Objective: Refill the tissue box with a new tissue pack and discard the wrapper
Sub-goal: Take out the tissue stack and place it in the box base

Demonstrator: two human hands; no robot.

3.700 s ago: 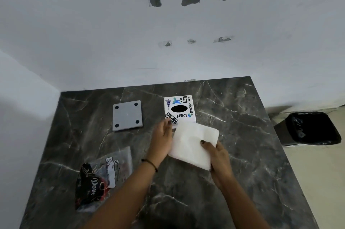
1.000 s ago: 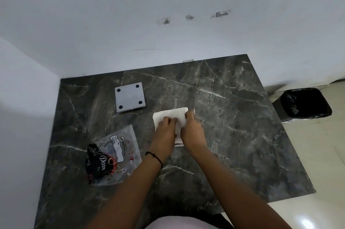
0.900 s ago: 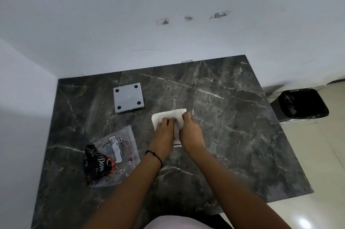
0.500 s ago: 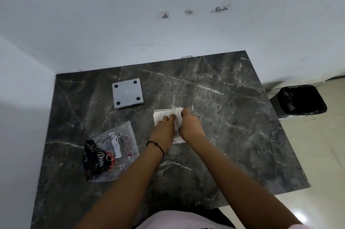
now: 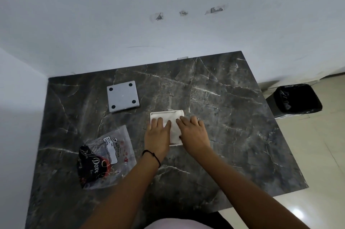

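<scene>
Both hands, the left hand [image 5: 157, 136] and right hand [image 5: 192, 131], press flat with fingers spread, gripping nothing, on the tissue stack [image 5: 172, 122] seated in the upturned tissue box [image 5: 167, 113], apparently to settle it, while the wrapper [image 5: 106, 158] lies left of the box on the bench [image 5: 233, 126].

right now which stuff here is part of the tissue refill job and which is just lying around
Part of the job:
- white tissue box, open side up
- tissue stack inside it, pressed flat by left hand and right hand
- grey bottom panel with four black dots
- empty tissue wrapper
- black-lined bin on the floor

Just lying about:
- nothing else on the marble table
</scene>
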